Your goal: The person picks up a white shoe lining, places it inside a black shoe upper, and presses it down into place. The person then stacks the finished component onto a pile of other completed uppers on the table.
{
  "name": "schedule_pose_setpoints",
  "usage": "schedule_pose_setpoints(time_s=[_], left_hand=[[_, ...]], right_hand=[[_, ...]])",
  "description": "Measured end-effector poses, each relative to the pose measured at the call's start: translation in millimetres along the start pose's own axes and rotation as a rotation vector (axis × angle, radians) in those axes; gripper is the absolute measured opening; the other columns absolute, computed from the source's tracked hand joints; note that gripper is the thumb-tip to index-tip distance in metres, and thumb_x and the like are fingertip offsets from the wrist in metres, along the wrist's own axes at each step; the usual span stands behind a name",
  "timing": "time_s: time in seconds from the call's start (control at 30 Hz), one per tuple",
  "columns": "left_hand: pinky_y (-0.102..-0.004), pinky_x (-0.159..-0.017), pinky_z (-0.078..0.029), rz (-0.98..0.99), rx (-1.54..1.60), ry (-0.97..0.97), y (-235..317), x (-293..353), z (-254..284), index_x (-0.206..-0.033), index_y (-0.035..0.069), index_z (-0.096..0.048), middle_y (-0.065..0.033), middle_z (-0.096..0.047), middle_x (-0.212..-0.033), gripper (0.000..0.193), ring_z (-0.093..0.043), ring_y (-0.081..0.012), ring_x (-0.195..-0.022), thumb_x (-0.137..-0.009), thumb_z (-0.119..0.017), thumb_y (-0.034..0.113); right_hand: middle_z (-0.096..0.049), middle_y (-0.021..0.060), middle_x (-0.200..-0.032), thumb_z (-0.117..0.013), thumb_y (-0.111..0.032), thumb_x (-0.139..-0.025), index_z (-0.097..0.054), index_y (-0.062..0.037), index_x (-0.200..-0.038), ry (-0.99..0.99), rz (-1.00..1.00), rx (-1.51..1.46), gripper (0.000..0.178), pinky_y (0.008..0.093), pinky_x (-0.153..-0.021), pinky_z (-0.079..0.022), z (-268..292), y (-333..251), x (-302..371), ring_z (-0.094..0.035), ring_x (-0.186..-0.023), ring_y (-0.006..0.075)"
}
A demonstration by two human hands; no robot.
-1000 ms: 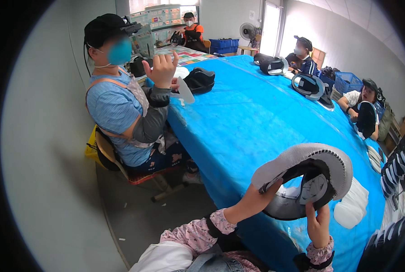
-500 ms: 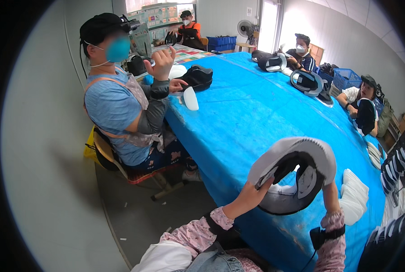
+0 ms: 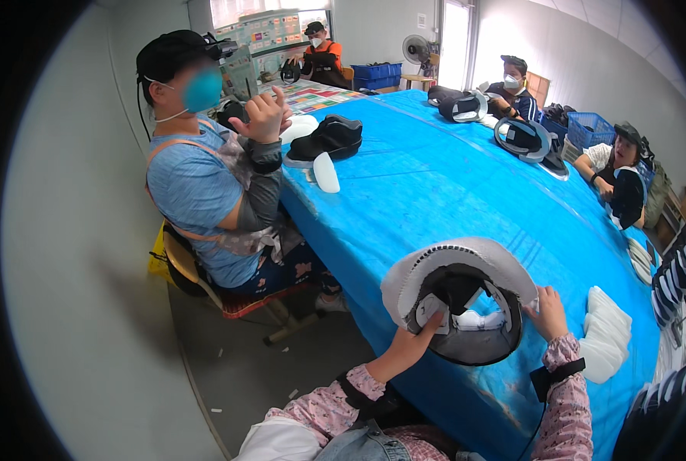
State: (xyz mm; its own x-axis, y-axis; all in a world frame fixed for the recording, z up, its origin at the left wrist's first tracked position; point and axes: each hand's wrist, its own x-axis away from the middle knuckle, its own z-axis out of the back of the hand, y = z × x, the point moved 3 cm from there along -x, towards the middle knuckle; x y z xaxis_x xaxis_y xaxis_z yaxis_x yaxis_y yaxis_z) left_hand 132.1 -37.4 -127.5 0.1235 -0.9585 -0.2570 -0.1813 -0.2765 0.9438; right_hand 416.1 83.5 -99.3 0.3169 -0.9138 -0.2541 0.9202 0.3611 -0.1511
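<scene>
In front of me, above the table's near edge, I hold an unfinished cap (image 3: pixel 462 257) with a pale grey-white curved brim and a dark inside. A row of dark stitches runs along the brim's inner edge, and the cap's opening faces me. My left hand (image 3: pixel 412 344) grips its lower left side, the thumb pressed over a white piece inside. At the brim's right end, my right hand (image 3: pixel 550 313) pinches the edge with thumb and fingers. Close to the right hand, a pile of white curved pads (image 3: pixel 606 334) lies on the blue table cover (image 3: pixel 412 200).
On the left sits a co-worker (image 3: pixel 205 184) with raised hands, beside a black cap (image 3: pixel 329 138) and a white brim-shaped piece (image 3: pixel 327 174). Several other people sit around the table. More caps (image 3: pixel 521 140) lie at the far side. Stacked dark-and-white pieces (image 3: pixel 677 280) line the right edge.
The cap has moved left and turned so more of its inside shows. My right hand now pinches the brim's end. The co-worker on the left has lifted the lower hand off the black cap.
</scene>
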Motion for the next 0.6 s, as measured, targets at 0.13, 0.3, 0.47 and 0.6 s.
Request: schedule_pose_setpoints(time_s=[0.13, 0.3, 0.47, 0.6], left_hand=[[-0.0293, -0.087, -0.040, 0.002, 0.008, 0.017, 1, -1, -5, -0.117, 0.000, -0.049, -0.0070, -0.055, -0.112, 0.035, -0.050, -0.0159, -0.103, -0.091, -0.055, 0.024], [-0.0298, -0.087, -0.041, -0.058, -0.176, 0.056, 4, -1, -1, -0.116, 0.000, -0.049, -0.0077, -0.055, -0.111, 0.035, -0.051, -0.0171, -0.103, -0.090, -0.055, 0.022], [-0.0290, -0.084, -0.042, -0.019, -0.010, 0.051, 5, -9, 2, -0.114, -0.001, -0.051, -0.0076, -0.057, -0.107, 0.034, -0.053, -0.0161, -0.099, -0.089, -0.057, 0.021], [-0.0279, -0.082, -0.043, -0.065, -0.041, 0.027, 25, -15, -6, -0.112, -0.002, -0.052, -0.0070, -0.058, -0.104, 0.031, -0.054, -0.0148, -0.098, -0.088, -0.058, 0.017]], right_hand=[[-0.053, 0.0146, -0.101, -0.073, -0.026, -0.070, -0.055, -0.0036, -0.109, 0.105, 0.011, 0.082, 0.049, 0.0399, -0.078, -0.045, -7, 8, 0, -0.050, -0.095, 0.0317], [-0.053, 0.0168, -0.093, -0.074, -0.032, -0.070, -0.055, 0.0000, -0.100, 0.128, -0.027, -0.064, 0.048, 0.0378, -0.071, -0.046, -13, 20, -3, -0.053, -0.082, 0.0327], [-0.056, 0.0167, -0.085, -0.073, -0.030, -0.071, -0.053, 0.0033, -0.093, -0.090, -0.277, -0.400, 0.045, 0.0358, -0.066, -0.045, -19, 44, 4, -0.054, -0.072, 0.0276], [-0.060, 0.0107, -0.090, -0.066, -0.024, -0.080, -0.052, 0.0052, -0.102, 0.005, -0.201, -0.623, 0.039, 0.0308, -0.066, -0.045, -13, 46, 28, -0.055, -0.075, 0.0171]])
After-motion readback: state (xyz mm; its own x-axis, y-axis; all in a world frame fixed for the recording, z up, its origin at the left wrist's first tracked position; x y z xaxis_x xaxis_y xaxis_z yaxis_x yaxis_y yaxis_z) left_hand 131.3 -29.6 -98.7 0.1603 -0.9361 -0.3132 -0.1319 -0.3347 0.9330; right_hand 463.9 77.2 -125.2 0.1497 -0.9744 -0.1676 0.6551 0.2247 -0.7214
